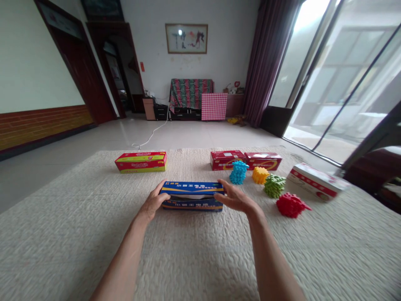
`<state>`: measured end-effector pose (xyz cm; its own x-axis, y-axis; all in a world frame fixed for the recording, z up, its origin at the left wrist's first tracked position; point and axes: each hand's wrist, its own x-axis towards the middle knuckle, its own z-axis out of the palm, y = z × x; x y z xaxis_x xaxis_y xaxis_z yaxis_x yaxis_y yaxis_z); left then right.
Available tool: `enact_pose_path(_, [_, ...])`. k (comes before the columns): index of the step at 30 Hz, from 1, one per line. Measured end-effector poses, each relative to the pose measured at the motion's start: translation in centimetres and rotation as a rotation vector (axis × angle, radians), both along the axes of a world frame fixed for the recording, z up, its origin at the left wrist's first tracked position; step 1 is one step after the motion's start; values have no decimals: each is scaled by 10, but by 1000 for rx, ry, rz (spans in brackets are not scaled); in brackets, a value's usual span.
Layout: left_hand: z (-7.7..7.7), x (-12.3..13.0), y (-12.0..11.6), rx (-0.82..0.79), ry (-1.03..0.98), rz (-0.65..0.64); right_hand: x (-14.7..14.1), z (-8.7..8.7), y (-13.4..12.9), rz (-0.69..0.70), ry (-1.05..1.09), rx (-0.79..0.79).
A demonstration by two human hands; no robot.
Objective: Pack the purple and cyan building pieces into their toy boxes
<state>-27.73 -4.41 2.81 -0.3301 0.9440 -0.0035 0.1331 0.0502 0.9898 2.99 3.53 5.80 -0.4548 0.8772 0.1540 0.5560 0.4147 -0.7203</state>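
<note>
A long blue cardboard box with white and orange print stands on the pale quilted cover in front of me. Its lid is slightly raised, and a dark gap shows along the front. My left hand grips the left end, thumb at the lid's front edge and fingers toward the back. At the right end my right hand holds the box the same way. What lies inside the box cannot be made out.
Beyond stand a red and yellow-green box and red boxes. To the right are blue, yellow, green and red stacks of notched plastic pieces, and a white-and-red box.
</note>
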Motion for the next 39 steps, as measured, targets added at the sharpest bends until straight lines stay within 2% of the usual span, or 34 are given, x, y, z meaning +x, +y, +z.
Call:
enact_pose_path(5, [-4,-7,0,-1,-45,-26,-5,0,-1,57,-35,-52])
enact_pose_path(14, [-6,-12,-1,3,-76,-39,-10,-10,4,31,123,-10])
enact_pose_path(19, [-8,-17,-2,65,-16,-71,-9,-12,8,-2,117,72])
enact_pose_path(24, [-1,-17,-5,106,26,-179,-17,-12,9,-174,57,204])
enact_pose_path(27, [-1,-18,-6,112,28,-176,-25,-11,7,-280,54,252])
enact_pose_path(33, [-1,-18,-7,100,-9,-243,-32,-14,9,-370,102,154])
enact_pose_path(39, [-1,-19,-8,133,-57,-259,-34,-20,11,-414,288,-20])
